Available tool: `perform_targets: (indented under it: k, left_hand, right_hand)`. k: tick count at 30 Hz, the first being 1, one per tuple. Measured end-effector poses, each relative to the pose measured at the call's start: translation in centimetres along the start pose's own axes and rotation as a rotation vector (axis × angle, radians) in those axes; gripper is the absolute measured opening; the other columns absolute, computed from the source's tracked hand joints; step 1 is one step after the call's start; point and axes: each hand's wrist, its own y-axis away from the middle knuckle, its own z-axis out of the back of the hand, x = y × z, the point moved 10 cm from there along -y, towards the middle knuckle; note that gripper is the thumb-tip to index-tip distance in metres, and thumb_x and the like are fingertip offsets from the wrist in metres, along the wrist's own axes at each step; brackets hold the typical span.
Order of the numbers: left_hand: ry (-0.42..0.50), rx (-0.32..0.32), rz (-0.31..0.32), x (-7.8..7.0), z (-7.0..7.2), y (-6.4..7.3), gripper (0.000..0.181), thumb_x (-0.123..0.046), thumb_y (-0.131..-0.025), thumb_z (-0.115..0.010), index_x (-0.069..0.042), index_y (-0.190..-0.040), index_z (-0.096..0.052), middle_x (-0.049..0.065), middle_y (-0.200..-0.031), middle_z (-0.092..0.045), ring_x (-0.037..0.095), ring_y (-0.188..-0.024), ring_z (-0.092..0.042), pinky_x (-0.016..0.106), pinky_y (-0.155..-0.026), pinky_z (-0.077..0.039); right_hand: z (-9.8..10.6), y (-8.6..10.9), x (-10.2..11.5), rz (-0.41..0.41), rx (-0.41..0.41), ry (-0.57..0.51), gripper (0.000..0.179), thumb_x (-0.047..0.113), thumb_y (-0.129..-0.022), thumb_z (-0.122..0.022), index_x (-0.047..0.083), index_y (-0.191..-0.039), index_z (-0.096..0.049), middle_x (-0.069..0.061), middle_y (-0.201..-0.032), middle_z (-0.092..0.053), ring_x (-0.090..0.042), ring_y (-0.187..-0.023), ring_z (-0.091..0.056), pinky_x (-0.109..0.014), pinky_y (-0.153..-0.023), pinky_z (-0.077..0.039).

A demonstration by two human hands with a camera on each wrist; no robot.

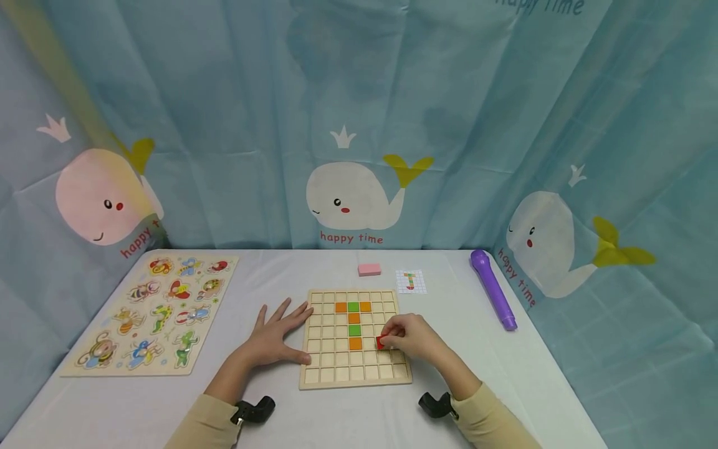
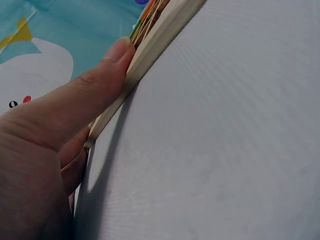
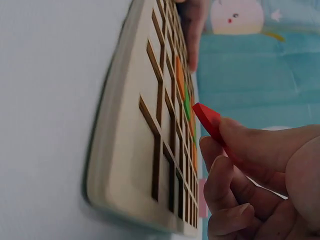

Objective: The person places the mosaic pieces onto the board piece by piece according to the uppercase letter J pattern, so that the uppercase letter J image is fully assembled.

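While the left hand (image 1: 277, 340) lies flat with straight fingers against the wooden grid board's (image 1: 355, 377) left edge, the right hand (image 1: 412, 337) pinches a red tile (image 1: 381, 342), tilted just above the board beside the lowest orange tile (image 1: 355, 343).

"happy time" is printed in red under each whale on the blue curtain (image 1: 359, 93); nothing else is legible.
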Motion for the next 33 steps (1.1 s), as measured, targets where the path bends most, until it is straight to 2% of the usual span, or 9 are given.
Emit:
perform_targets:
  k: [12,21,27,33]
  left_hand:
    - [0.000,-0.006,-0.003,0.0,0.0,0.0,0.117,-0.075,-0.060,-0.081,-0.022,-0.157,-0.040,0.001,-0.165,-0.032,0.040,-0.156,-0.010,0.071,-0.117,0.010]
    - [-0.014,-0.006,-0.002,0.0,0.1,0.0,0.118,-0.074,-0.060,-0.081,-0.022,-0.157,-0.039,0.002,-0.165,-0.032,0.040,-0.156,-0.010,0.072,-0.117,0.008]
    - [-0.003,0.003,-0.007,-0.2,0.0,-0.1,0.117,-0.075,-0.061,-0.080,-0.023,-0.157,-0.039,0.000,-0.166,-0.031,0.039,-0.156,-0.010,0.071,-0.117,0.009]
    - [0.001,0.000,-0.007,0.0,0.0,-0.1,0.117,-0.074,-0.061,-0.081,-0.023,-0.157,-0.039,0.000,-0.166,-0.031,0.039,-0.156,-0.010,0.071,-0.117,0.010]
  right_hand:
    - [-2.4,-0.4,2.3,0.043,0.035,0.012,0.007,0.024,-0.091,-0.077,0.022,-0.086,-0.072,0.013,-0.079,-0.066,-0.007,-0.069,-0.055,-0.021,-0.062,-0.049]
    - [-4.2,-0.9,2.9,0.017,0.070,-0.010,0.009,0.023,-0.089,-0.079,0.022,-0.084,-0.072,0.012,-0.076,-0.065,-0.005,-0.068,-0.056,-0.019,-0.062,-0.049]
    - [-4.4,-1.1,2.7,-0.017,0.049,0.065,0.014,0.026,-0.088,-0.080,0.024,-0.080,-0.069,0.013,-0.072,-0.062,-0.005,-0.066,-0.053,-0.020,-0.060,-0.046]
    - [-4.7,-1.2,3.1,-0.003,0.029,0.150,0.017,0.029,-0.088,-0.079,0.027,-0.076,-0.067,0.015,-0.069,-0.060,-0.005,-0.065,-0.051,-0.021,-0.060,-0.043]
